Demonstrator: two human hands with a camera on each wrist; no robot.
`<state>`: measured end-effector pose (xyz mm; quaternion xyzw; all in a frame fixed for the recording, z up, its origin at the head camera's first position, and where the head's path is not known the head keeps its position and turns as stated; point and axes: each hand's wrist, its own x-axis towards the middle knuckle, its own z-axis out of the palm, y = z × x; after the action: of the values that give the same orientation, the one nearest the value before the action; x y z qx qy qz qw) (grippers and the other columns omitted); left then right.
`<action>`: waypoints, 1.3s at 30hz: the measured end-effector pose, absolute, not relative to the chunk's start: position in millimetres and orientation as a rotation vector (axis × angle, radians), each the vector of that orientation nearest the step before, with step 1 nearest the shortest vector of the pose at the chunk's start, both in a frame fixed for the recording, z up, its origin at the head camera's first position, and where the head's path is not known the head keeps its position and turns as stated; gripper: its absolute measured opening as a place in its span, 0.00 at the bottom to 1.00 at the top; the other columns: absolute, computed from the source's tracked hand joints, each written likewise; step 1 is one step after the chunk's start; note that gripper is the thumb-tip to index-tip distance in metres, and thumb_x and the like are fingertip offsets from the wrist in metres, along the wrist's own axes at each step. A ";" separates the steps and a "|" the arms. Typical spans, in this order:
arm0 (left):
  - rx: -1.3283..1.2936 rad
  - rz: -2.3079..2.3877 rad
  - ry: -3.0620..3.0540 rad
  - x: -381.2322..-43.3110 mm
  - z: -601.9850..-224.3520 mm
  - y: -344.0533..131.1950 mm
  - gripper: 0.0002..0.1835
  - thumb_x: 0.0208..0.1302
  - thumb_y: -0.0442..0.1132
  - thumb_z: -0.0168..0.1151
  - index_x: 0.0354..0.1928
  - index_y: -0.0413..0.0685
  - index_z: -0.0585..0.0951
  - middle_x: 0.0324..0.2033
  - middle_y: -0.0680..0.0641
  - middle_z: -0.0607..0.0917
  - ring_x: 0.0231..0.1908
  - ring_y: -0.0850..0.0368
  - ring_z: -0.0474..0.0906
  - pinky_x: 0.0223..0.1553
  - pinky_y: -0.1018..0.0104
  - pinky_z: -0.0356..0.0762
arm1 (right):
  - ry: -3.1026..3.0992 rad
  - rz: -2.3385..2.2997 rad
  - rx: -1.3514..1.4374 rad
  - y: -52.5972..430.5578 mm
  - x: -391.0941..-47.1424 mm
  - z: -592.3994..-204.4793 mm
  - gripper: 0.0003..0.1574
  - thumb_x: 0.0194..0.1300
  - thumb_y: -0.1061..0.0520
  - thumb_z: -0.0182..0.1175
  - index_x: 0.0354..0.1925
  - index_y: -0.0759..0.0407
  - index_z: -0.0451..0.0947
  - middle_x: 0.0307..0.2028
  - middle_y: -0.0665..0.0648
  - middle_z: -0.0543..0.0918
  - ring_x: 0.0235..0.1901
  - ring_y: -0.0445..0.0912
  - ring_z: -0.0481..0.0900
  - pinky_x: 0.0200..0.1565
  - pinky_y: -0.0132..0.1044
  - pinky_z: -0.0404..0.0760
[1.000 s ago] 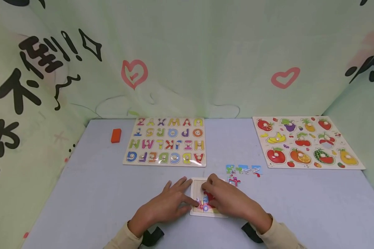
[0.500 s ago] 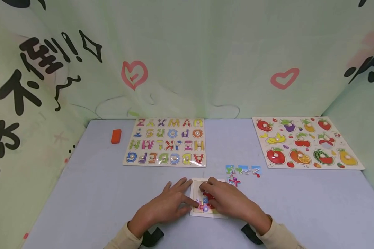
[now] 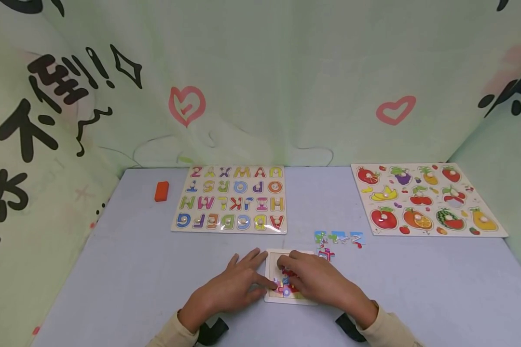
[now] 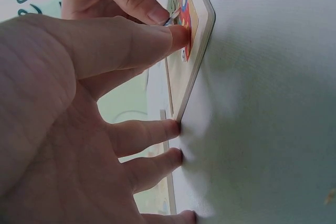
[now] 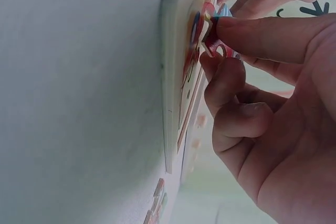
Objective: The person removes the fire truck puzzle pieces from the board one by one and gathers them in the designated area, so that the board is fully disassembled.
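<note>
Pinching a small red puzzle piece (image 5: 212, 43) with my thumb and pointer finger, my right hand (image 3: 319, 277) is over the little wooden tray (image 3: 291, 300). The piece is tipped up, not flat, and I cannot tell if its low edge touches the pieces under it. My left hand (image 3: 239, 284) is spread wide and holds nothing. Its pointer finger presses down by the pieces inside the tray, and its other fingers reach out along the tray's left side. Some bright pieces (image 3: 284, 289) lie in the near part of the tray, while its far left part shows bare wood. My right hand hides the rest. I think I am in the middle of fitting this one piece next to the ones lying there. To me, the next move calls for turning the piece till its bumps match the gaps, laying it flat, then a soft push. The left finger should stay firm so the others do not slip. If I push while it is crooked, it could pop its neighbors up. Just past the tray's far right corner, three blue-topped pieces (image 3: 338, 236) and a red and pink piece (image 3: 327, 253) wait on the counter (image 3: 113, 270), so I guess plenty is left to do. Beyond the tray sit a letter board (image 3: 228, 231) to the left and a fruit board (image 3: 425, 233) to the right, with an orange block (image 3: 161, 191) farthest left.
</note>
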<state>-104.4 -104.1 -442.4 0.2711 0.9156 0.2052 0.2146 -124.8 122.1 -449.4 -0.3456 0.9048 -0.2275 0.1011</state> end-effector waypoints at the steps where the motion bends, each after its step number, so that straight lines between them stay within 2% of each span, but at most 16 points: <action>1: 0.751 0.571 2.538 -104.4 -442.4 -104.2 0.12 0.69 0.42 0.67 0.51 0.66 0.90 0.75 0.43 0.66 0.77 0.41 0.52 0.69 0.27 0.53 | 2.669 -0.681 -1.023 122.1 -124.8 -449.4 0.19 0.62 0.64 0.70 0.52 0.56 0.82 0.36 0.47 0.80 0.30 0.37 0.73 0.30 0.31 0.75; 12: 0.754 0.567 2.544 -105.0 -442.5 -105.3 0.13 0.68 0.42 0.68 0.51 0.68 0.90 0.75 0.44 0.66 0.77 0.41 0.52 0.68 0.27 0.53 | 2.621 -0.763 -1.054 121.6 -127.1 -447.2 0.12 0.64 0.63 0.69 0.46 0.54 0.83 0.34 0.43 0.81 0.31 0.35 0.73 0.34 0.31 0.76; 17: 0.752 0.575 2.542 -105.1 -442.8 -106.0 0.13 0.68 0.42 0.68 0.51 0.68 0.90 0.75 0.44 0.66 0.77 0.41 0.52 0.69 0.27 0.53 | 2.572 -0.798 -1.087 123.1 -128.3 -444.0 0.11 0.65 0.65 0.68 0.42 0.52 0.81 0.31 0.40 0.78 0.31 0.36 0.72 0.34 0.32 0.74; 25: 0.751 0.564 2.552 -104.1 -443.6 -104.6 0.13 0.69 0.42 0.68 0.51 0.68 0.90 0.75 0.44 0.66 0.77 0.41 0.52 0.69 0.27 0.53 | 2.544 -0.893 -1.007 142.4 -137.9 -425.2 0.09 0.68 0.64 0.65 0.45 0.54 0.82 0.35 0.41 0.81 0.33 0.36 0.74 0.37 0.34 0.79; 32: 0.739 0.545 2.566 -103.4 -443.2 -102.4 0.14 0.68 0.42 0.68 0.51 0.68 0.90 0.75 0.43 0.67 0.77 0.41 0.53 0.69 0.28 0.53 | 2.608 -0.941 -0.918 173.0 -149.5 -407.7 0.09 0.67 0.66 0.65 0.45 0.56 0.82 0.35 0.44 0.82 0.31 0.38 0.75 0.33 0.33 0.79; 39: 0.744 0.557 2.570 -102.5 -444.0 -103.2 0.14 0.68 0.41 0.67 0.52 0.67 0.90 0.75 0.43 0.66 0.77 0.42 0.53 0.69 0.28 0.53 | 2.642 -0.932 -0.814 198.1 -155.8 -412.6 0.10 0.66 0.65 0.67 0.46 0.57 0.82 0.35 0.45 0.81 0.30 0.40 0.73 0.30 0.32 0.76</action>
<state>-102.5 -103.2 -444.0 0.2665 0.9208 0.1997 0.2030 -155.8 198.1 -412.6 -0.2773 0.8999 -0.3175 0.1120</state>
